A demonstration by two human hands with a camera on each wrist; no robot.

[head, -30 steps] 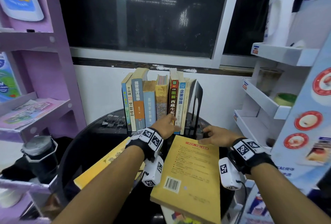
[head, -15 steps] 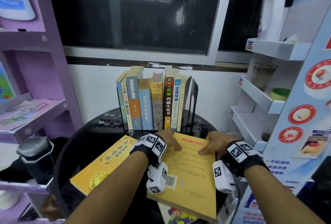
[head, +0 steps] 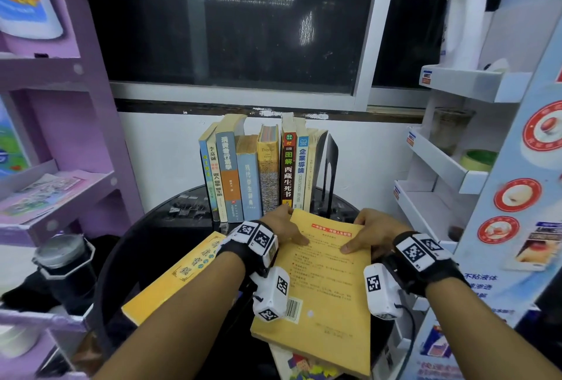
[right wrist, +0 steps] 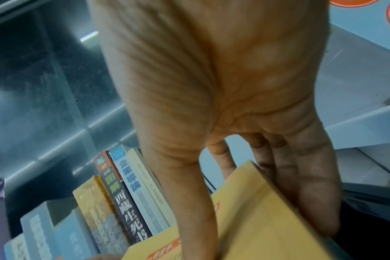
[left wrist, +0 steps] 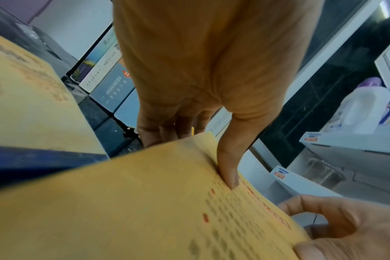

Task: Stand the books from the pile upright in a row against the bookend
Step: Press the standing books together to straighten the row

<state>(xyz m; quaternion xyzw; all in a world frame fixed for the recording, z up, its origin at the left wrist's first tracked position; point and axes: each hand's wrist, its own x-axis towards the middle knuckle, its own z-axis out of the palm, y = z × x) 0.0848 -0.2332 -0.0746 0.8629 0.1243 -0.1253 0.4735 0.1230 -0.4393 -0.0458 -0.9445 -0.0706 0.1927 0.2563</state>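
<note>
A big yellow book (head: 328,288) lies back cover up on the pile at the table's front. My left hand (head: 282,229) grips its far left corner, thumb on the cover (left wrist: 228,168) and fingers under the edge. My right hand (head: 368,235) grips the far right corner the same way, thumb on top (right wrist: 196,211), fingers beneath. Behind them several books (head: 261,172) stand upright in a row against the black bookend (head: 331,163). A second yellow book (head: 179,273) lies flat to the left.
The round black table (head: 146,245) holds binder clips (head: 185,207) at the back left. A colourful book (head: 307,369) sits under the pile. Purple shelves (head: 60,185) stand left, white shelves (head: 441,166) right, and a dark bottle (head: 65,267) is at the lower left.
My left hand left the upright row and came down to the yellow book's far left corner. My right hand closed on the far right corner.
</note>
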